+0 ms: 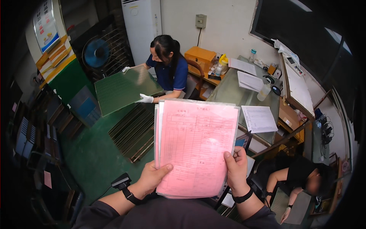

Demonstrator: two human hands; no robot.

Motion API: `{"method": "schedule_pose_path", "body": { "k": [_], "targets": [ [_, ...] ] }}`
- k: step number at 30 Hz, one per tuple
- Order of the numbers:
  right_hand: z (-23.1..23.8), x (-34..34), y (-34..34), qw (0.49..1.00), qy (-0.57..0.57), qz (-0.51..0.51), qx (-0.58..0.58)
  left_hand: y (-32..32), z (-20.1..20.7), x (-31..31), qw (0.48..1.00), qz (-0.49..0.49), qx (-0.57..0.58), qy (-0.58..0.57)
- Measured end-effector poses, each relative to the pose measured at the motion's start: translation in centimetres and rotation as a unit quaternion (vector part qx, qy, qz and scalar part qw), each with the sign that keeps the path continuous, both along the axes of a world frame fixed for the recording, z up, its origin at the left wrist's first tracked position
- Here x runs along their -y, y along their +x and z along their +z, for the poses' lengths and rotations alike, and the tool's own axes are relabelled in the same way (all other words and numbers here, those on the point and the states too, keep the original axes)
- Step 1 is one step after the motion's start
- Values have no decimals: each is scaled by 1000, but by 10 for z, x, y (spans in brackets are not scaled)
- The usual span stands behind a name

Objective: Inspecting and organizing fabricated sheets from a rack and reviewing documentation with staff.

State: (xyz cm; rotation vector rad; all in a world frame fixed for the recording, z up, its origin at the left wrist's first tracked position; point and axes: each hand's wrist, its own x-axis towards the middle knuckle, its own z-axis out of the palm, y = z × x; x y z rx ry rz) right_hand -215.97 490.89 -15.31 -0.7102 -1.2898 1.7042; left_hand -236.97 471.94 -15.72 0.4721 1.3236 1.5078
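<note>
A stack of pink printed forms [196, 149] in clear plastic sleeves is held up in front of me, with white sheets showing at its left edge. My left hand [151, 177] grips the lower left side, thumb on the front face. On the right edge, my right hand [236, 168] pinches the stack with its thumb in front. The fingers behind the papers are mostly hidden. Both wrists wear black straps, and a small black device [121, 181] sits on the left one.
Ahead, a person in white gloves holds a green perforated panel [126, 89] above a slatted rack [133, 133]. A glass-topped desk [228, 91] bears papers and a bottle [264, 92]. At lower right another person leans over a grey panel [297, 206]. A fan [96, 53] stands far left.
</note>
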Motion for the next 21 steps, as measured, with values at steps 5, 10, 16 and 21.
{"method": "schedule_pose_path", "body": {
  "k": [5,10,16,21],
  "targets": [
    [-1,4,0,1000,1,-29,-3,3,-7,4,997,30,-73,17],
    [0,7,3,995,45,-80,29,3,-17,7,990,39,-124,55],
    [8,7,0,994,49,-98,-23,4,-14,6,990,38,-114,73],
    [0,-1,10,991,74,-108,3,8,-10,4,992,39,-89,85]
  ]
}}
